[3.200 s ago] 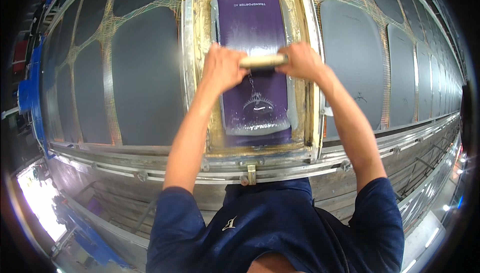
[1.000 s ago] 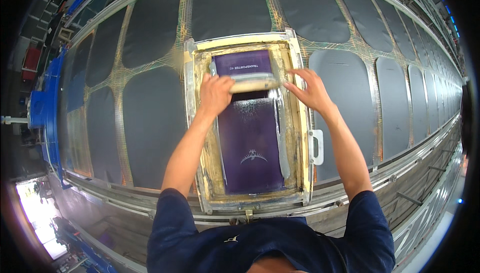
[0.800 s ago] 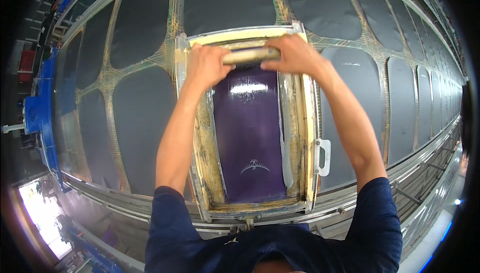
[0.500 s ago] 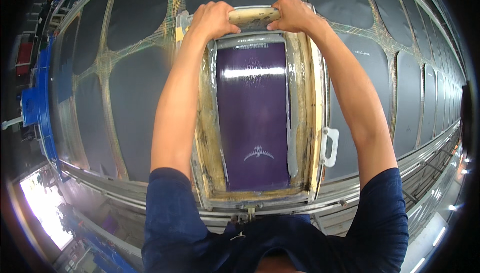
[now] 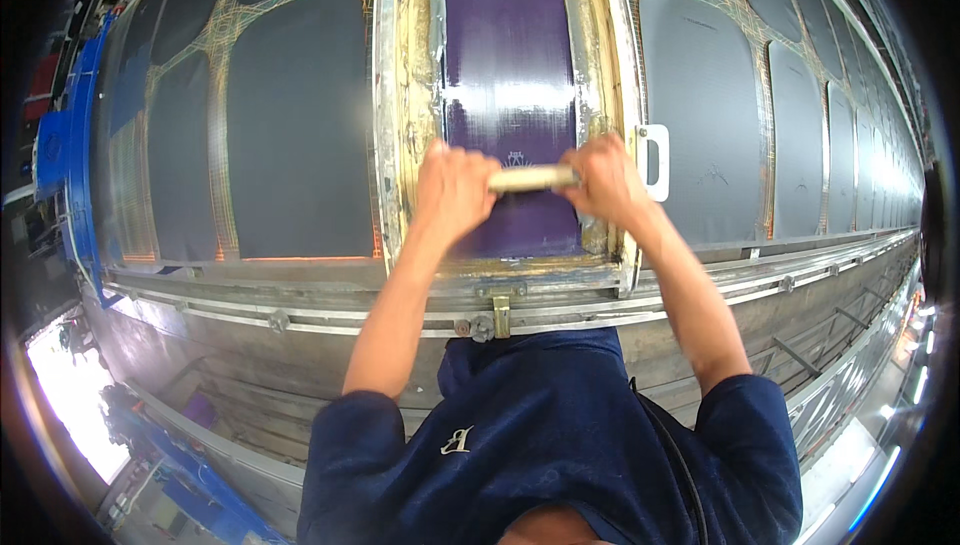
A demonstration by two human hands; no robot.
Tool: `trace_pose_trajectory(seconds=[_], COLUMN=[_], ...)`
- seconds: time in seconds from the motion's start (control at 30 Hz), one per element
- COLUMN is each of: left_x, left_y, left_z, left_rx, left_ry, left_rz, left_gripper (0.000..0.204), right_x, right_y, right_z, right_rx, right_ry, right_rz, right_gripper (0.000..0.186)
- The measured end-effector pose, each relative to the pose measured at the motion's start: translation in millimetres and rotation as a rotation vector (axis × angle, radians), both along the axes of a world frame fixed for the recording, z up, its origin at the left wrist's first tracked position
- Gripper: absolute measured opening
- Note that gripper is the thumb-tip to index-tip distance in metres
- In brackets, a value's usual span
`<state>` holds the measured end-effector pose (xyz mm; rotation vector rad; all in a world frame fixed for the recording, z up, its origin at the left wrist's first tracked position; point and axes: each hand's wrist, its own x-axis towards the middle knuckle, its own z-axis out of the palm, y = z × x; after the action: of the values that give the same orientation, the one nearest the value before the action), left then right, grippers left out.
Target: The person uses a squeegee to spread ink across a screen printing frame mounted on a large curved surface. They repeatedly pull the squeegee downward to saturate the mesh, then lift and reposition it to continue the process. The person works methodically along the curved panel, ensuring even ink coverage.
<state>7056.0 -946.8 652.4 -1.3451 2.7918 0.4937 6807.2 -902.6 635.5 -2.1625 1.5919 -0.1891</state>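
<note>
My left hand (image 5: 455, 188) and my right hand (image 5: 608, 182) are closed on the two ends of a pale squeegee (image 5: 533, 179), which lies crosswise over a printing screen. Its blade is hidden below the grip. The screen's purple mesh (image 5: 510, 40) is wet and shiny, with pale lettering at the far end. A pale emblem on it shows partly just beyond the squeegee. Around the mesh runs a frame (image 5: 627, 55) with stained, tape-covered inner borders. A white handle (image 5: 655, 163) sticks out from the frame's right side, close to my right hand.
Dark fabric panels (image 5: 300, 125) with coloured thread-like bands between them cover the long table on both sides. A metal rail (image 5: 700, 285) with knobs runs along the near edge. A metal clamp (image 5: 502, 315) joins the frame there. Blue machinery (image 5: 60, 170) stands at the left.
Both hands have drawn the squeegee from the far end of the screen toward me, to the near part. My view has shifted, so the screen sits higher in the picture.
</note>
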Motion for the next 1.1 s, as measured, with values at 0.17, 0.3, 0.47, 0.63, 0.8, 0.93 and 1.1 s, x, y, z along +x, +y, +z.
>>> trace_pose_trajectory(seconds=[0.17,0.3,0.47,0.63,0.8,0.93,1.1], left_x=[16,6,-33,-76,-95,-96,-90], left_y=[64,14,-145,-295,-372,-381,-347], left_z=[9,14,13,10,2,-4,0], left_rx=[0.034,0.026,-0.123,-0.186,-0.052,-0.012,-0.049], left_ry=[0.105,0.095,0.048,0.044,-0.021,0.018,0.015], left_rz=[0.005,-0.006,-0.018,-0.002,0.047,0.063,0.014], left_gripper=[0.017,0.018,0.026,0.034,0.042,0.042,0.038], right_x=[10,-4,-42,-79,-97,-99,-88], right_y=[64,15,-146,-296,-370,-376,-338], right_z=[11,18,15,3,1,-6,-12], right_rx=[-0.1,0.017,-0.095,-0.096,0.021,0.08,-0.047], right_ry=[-0.095,-0.054,0.008,0.059,-0.005,-0.067,-0.077], right_rz=[0.035,0.03,0.006,-0.038,-0.076,-0.105,-0.094], right_gripper=[0.022,0.02,0.028,0.039,0.049,0.05,0.044])
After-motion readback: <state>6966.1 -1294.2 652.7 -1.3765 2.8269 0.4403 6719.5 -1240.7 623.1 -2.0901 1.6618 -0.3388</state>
